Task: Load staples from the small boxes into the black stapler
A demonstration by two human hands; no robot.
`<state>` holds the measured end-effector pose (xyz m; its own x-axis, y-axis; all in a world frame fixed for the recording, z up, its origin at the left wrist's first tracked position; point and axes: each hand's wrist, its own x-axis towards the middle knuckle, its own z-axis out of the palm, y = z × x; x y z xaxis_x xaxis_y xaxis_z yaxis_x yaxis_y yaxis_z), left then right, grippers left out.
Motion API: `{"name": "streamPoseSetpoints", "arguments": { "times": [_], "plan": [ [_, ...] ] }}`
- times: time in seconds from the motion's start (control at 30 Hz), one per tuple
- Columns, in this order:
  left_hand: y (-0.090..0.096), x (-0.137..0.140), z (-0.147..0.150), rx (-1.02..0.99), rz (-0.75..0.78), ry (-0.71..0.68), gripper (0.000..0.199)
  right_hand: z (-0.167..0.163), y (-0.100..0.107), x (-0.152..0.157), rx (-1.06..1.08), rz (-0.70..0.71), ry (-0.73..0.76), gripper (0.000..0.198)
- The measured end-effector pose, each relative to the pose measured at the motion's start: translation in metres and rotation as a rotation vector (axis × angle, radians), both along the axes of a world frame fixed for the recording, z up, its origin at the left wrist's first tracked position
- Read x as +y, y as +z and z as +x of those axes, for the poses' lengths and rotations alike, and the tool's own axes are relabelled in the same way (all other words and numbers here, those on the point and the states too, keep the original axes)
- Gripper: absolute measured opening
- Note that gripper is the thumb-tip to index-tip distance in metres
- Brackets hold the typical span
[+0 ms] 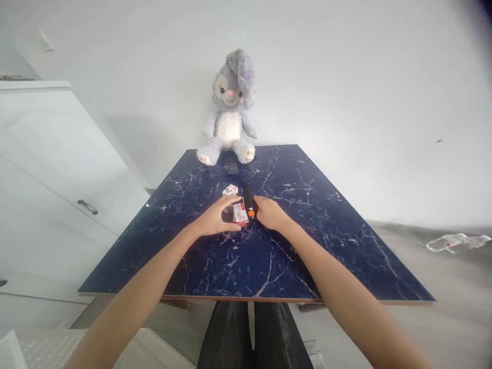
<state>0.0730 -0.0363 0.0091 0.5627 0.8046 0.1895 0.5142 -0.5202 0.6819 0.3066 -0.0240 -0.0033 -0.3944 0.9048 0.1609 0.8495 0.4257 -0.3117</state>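
Two small red-and-white boxes point(241, 212) lie stacked, one partly over the other, near the middle of the blue table. My left hand point(217, 218) curves around them from the left, with its thumb at their near edge and a finger at their far edge. Just right of the boxes is a long black object point(248, 197) with an orange part near its close end; its kind is not clear. My right hand point(269, 211) is curled against its right side, fingers mostly hidden. A small white box point(230, 189) sits beyond my left fingers.
The dark blue marbled table point(246, 271) has a wooden edge towards me. A grey plush toy point(229, 110) sits at its far edge against the wall. A white cabinet point(49, 179) stands left. Clear plastic packaging point(446, 242) lies on the floor at right.
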Motion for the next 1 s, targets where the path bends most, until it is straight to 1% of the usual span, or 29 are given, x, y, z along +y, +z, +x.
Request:
{"name": "streamPoseSetpoints", "arguments": {
  "times": [0.1, 0.13, 0.2, 0.33, 0.43, 0.53, 0.67, 0.8, 1.0],
  "plan": [
    [0.0008, -0.0014, 0.0001, 0.049, 0.074, 0.046, 0.068, -0.0001, -0.0004, -0.0001, -0.005, 0.007, -0.002, 0.021],
    [0.0008, -0.0016, 0.0005, 0.056, 0.081, 0.051, 0.067, -0.0002, -0.0005, 0.0000, -0.006, 0.010, -0.002, 0.021],
    [0.0001, -0.0011, 0.0012, 0.057, 0.064, 0.037, 0.071, -0.0003, -0.0008, 0.0003, -0.007, 0.014, -0.001, 0.020],
    [-0.0030, 0.0009, 0.0013, 0.008, -0.063, 0.023, 0.085, -0.0005, -0.0014, 0.0011, -0.001, 0.021, 0.003, 0.018],
    [-0.0038, 0.0004, 0.0016, 0.020, -0.093, 0.031, 0.097, -0.0005, -0.0014, 0.0010, 0.005, 0.032, 0.005, 0.017],
    [-0.0031, -0.0015, 0.0029, 0.066, -0.061, 0.062, 0.099, -0.0003, -0.0007, 0.0007, 0.004, 0.017, 0.000, 0.018],
    [-0.0029, -0.0027, 0.0040, 0.150, 0.032, 0.113, 0.101, 0.0001, 0.0002, 0.0005, 0.002, 0.004, 0.004, 0.017],
    [-0.0038, -0.0024, 0.0039, 0.163, 0.035, 0.139, 0.103, 0.0001, 0.0010, 0.0002, 0.006, 0.004, -0.003, 0.016],
    [-0.0045, -0.0020, 0.0039, 0.181, 0.058, 0.151, 0.101, -0.0002, 0.0033, -0.0019, 0.015, 0.002, -0.001, 0.016]
  ]
}}
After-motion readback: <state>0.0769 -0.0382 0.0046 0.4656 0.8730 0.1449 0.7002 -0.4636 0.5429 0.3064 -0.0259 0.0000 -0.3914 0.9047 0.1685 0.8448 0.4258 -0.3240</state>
